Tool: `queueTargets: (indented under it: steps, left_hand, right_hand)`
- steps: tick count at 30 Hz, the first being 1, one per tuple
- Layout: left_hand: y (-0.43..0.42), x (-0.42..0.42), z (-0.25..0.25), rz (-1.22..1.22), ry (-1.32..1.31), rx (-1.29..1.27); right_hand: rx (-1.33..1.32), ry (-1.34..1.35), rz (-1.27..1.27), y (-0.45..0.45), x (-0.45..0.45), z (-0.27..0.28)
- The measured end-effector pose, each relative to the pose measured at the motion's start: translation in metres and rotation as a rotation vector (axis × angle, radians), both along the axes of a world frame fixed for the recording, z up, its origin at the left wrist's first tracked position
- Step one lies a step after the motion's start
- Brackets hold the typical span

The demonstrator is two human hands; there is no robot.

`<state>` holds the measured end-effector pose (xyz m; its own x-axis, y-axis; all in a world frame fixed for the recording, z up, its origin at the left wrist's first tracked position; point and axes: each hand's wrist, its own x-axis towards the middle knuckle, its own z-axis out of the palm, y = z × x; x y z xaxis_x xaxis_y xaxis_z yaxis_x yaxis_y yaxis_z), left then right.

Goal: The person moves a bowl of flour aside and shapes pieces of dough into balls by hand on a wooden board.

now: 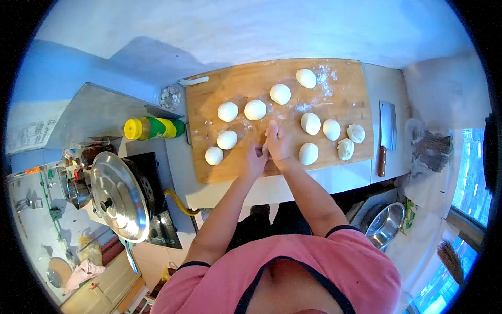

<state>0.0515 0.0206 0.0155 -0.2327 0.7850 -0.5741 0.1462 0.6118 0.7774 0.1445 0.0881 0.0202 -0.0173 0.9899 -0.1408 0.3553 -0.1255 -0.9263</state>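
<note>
My left hand and my right hand meet at the near middle of the wooden board. Their fingers are closed around a pale piece of dough, mostly hidden between the palms. Just beyond them lies a smooth white dough ball, with another dough ball to its left. Right of my right hand rest a dough ball and one nearer me. Two rougher, wrinkled dough lumps sit toward the board's right edge.
Loose flour dusts the far right of the board. A cleaver lies to its right. A yellow-capped green bottle lies at the left, near a lidded pan on the stove. A metal basin stands lower right.
</note>
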Motion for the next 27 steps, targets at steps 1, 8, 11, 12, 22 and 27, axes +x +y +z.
queueTargets:
  steps: [1, 8, 11, 12, 22, 27]
  left_hand:
    - [0.003, -0.002, 0.01, -0.077, 0.166, 0.066]
    - [-0.011, 0.006, 0.038, -0.199, 0.302, 0.222]
    - [-0.027, -0.001, 0.028, -0.194, 0.192, 0.31]
    - [-0.031, -0.002, 0.02, -0.195, 0.192, 0.305]
    - [-0.009, 0.005, -0.044, -0.138, 0.11, 0.476]
    - [0.019, 0.013, 0.002, 0.046, 0.137, 0.206]
  right_hand:
    - [-0.157, 0.165, -0.027, -0.004, 0.002, 0.01]
    - [0.599, -0.346, 0.04, -0.01, 0.002, 0.025]
    - [0.486, -0.464, 0.262, -0.034, 0.001, 0.02]
    - [0.481, -0.463, 0.263, -0.029, 0.002, 0.009]
    - [0.337, -0.142, 0.258, -0.024, 0.009, 0.018]
    - [0.457, -0.232, 0.118, 0.033, -0.004, -0.013]
